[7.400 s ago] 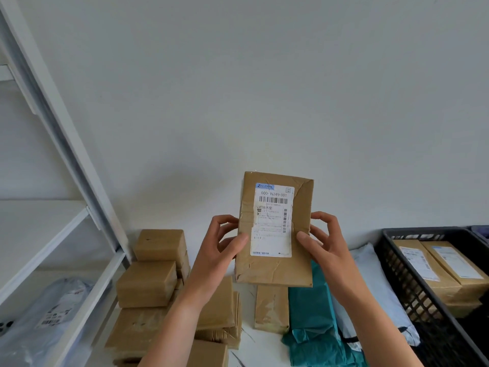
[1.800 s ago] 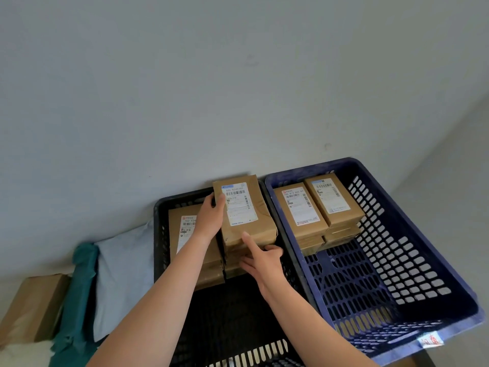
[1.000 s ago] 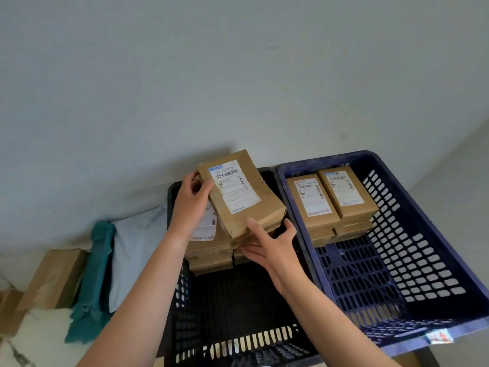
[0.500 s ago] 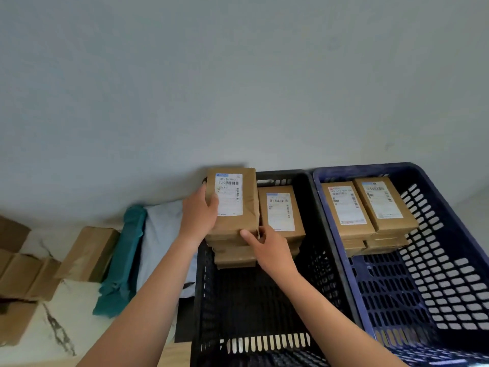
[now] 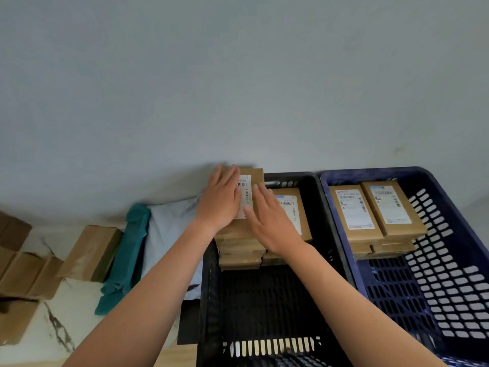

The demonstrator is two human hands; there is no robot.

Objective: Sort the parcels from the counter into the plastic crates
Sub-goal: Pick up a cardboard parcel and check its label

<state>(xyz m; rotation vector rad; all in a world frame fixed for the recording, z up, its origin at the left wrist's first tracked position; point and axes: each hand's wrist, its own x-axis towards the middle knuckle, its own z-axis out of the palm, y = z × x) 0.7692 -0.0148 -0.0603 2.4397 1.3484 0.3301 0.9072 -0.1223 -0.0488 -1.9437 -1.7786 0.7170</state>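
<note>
A brown paper parcel (image 5: 254, 178) with a white label lies on top of the left stack at the far end of the black crate (image 5: 328, 229). My left hand (image 5: 221, 201) lies flat on it, fingers straight. My right hand (image 5: 270, 221) rests flat across the seam between that parcel and the neighbouring stack's top parcel (image 5: 297, 211). Neither hand grips anything. The blue crate (image 5: 449, 234) to the right holds two more stacks of brown parcels (image 5: 375, 210).
Left of the black crate on the marbled counter (image 5: 53, 327) lie a pale grey mailer bag (image 5: 169, 229), a teal bag (image 5: 127, 255) and several brown parcels (image 5: 90, 250). A plain wall rises close behind everything.
The parcel went from held up for reading, to the right stack, then onto the left stack in the black crate. Both hands have let go and now lie flat on top.
</note>
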